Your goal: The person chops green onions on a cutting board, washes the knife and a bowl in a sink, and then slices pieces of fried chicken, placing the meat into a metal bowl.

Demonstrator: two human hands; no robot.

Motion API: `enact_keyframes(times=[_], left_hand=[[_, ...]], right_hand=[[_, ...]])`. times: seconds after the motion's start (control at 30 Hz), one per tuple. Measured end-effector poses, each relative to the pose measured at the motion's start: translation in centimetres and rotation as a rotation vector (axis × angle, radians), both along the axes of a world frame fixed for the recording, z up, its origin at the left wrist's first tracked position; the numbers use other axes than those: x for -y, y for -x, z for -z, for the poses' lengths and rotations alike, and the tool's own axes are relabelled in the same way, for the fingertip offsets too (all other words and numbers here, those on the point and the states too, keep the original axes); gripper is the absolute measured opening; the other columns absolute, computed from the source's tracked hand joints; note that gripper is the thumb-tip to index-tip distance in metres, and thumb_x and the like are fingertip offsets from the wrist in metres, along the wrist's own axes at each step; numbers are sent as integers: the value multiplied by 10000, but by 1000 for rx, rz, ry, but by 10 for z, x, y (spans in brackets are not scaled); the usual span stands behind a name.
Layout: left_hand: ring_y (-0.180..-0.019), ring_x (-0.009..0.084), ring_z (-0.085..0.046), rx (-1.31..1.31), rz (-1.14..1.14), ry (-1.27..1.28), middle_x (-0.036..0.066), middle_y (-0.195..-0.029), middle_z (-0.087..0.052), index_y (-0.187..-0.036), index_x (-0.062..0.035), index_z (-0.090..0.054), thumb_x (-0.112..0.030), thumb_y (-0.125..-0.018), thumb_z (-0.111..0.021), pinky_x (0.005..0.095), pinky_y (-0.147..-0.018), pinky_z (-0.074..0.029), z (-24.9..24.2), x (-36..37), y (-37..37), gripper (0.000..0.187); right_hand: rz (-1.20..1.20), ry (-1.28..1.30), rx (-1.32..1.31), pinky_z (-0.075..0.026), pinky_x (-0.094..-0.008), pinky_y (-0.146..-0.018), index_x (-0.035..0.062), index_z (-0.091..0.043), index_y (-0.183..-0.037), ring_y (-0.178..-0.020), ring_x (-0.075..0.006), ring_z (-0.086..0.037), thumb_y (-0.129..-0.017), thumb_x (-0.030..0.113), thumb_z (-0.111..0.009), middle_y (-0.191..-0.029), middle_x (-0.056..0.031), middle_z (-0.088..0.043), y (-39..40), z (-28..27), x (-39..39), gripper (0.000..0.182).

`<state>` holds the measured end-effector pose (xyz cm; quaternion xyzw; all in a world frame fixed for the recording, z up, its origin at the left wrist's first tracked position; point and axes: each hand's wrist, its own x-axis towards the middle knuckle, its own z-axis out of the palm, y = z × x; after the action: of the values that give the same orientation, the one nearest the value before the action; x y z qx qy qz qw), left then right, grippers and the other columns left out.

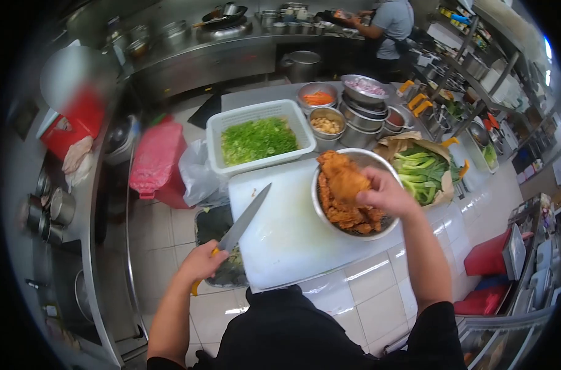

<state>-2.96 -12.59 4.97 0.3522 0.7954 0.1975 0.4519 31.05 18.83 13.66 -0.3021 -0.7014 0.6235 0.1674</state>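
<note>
My left hand (200, 263) is closed round the yellow handle of a large kitchen knife (243, 221). Its blade points up and away, over the left edge of the white cutting board (274, 240). With my right hand (385, 194) I grip a piece of fried chicken (341, 176) by its right side, above a round metal bowl (394, 229). More browned fried pieces (354, 216) lie inside that bowl, which stands at the right of the board. Part of the held piece is covered by my fingers.
Behind the board stands a white basket (216, 126) of chopped greens. Metal bowls (365, 115) with chopped food are stacked at the back right, near a paper bag (446, 185) of leafy greens. A red bin (157, 160) is at the left. A co-worker (394, 28) stands at the far counter.
</note>
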Motion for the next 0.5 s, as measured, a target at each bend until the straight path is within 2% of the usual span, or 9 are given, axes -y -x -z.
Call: enact_keyframes(times=[0.07, 0.13, 0.23, 0.27, 0.3, 0.33, 0.37, 0.47, 0.5], left_hand=[[-561, 226, -648, -114, 31, 48, 130, -754, -670, -1023, -6, -571, -337, -998, -584, 371, -592, -534, -23, -4, -14, 332], [-668, 327, -690, -111, 27, 63, 198, -828, -696, -1055, -2, -558, -338, -999, -566, 438, -686, -552, -25, -3, -19, 341], [-802, 403, -702, -250, 114, 45, 239, -895, -705, -1093, -16, -538, -337, -1005, -560, 481, -764, -548, 0, 6, -23, 333], [-842, 416, -698, -325, 161, 27, 242, -910, -703, -1103, -24, -532, -335, -1008, -562, 486, -779, -542, 9, 7, -23, 327], [-961, 493, -649, -266, 160, 70, 305, -962, -682, -1115, -19, -498, -336, -1022, -537, 537, -860, -508, 1, 6, -28, 333], [-962, 507, -649, -253, 153, 90, 315, -979, -684, -1132, -14, -493, -331, -1023, -525, 553, -876, -504, 2, 6, -31, 337], [-963, 522, -649, -239, 149, 112, 325, -996, -687, -1149, -9, -489, -327, -1023, -514, 569, -891, -500, 3, 7, -35, 342], [-909, 530, -661, -297, 171, 73, 319, -988, -696, -1147, -21, -487, -306, -1034, -488, 596, -848, -509, -8, 11, -41, 307], [-891, 524, -666, -327, 184, 52, 313, -972, -698, -1137, -26, -489, -304, -1036, -488, 597, -828, -514, -18, 15, -44, 296]], right_hand=[[-50, 158, -37, -556, -319, -853, -19, -621, -1242, -931, -146, -679, -833, 159, -756, -1063, -65, -711, 39, 29, 46, 466], [-26, 382, -2, -570, -336, -829, -28, -611, -1270, -914, -162, -693, -856, 201, -748, -1062, -80, -715, 74, 64, 85, 492], [63, 357, 351, -582, -361, -798, -37, -596, -1292, -839, -234, -711, -883, 258, -723, -1039, -120, -730, 106, 131, 109, 520], [45, 165, 426, -576, -368, -817, -39, -596, -1293, -881, -257, -706, -893, 275, -717, -1061, -137, -718, 104, 134, 113, 522], [23, -28, 500, -571, -376, -836, -41, -596, -1294, -923, -280, -700, -903, 292, -711, -1083, -155, -706, 105, 113, 121, 526], [-3, -225, 570, -566, -383, -856, -44, -595, -1294, -964, -303, -695, -912, 309, -704, -1104, -172, -693, 106, 103, 127, 531], [268, -618, 526, -536, -400, -916, -17, -619, -1257, -1106, -357, -622, -897, 275, -721, -1182, -194, -619, 101, 136, 143, 474], [126, -917, 210, -512, -416, -935, 24, -644, -1172, -1150, -355, -559, -859, 182, -725, -1202, -180, -563, 103, 124, 140, 361], [69, -919, 202, -514, -423, -921, 31, -643, -1147, -1118, -358, -561, -842, 154, -720, -1185, -173, -566, 105, 125, 139, 338]])
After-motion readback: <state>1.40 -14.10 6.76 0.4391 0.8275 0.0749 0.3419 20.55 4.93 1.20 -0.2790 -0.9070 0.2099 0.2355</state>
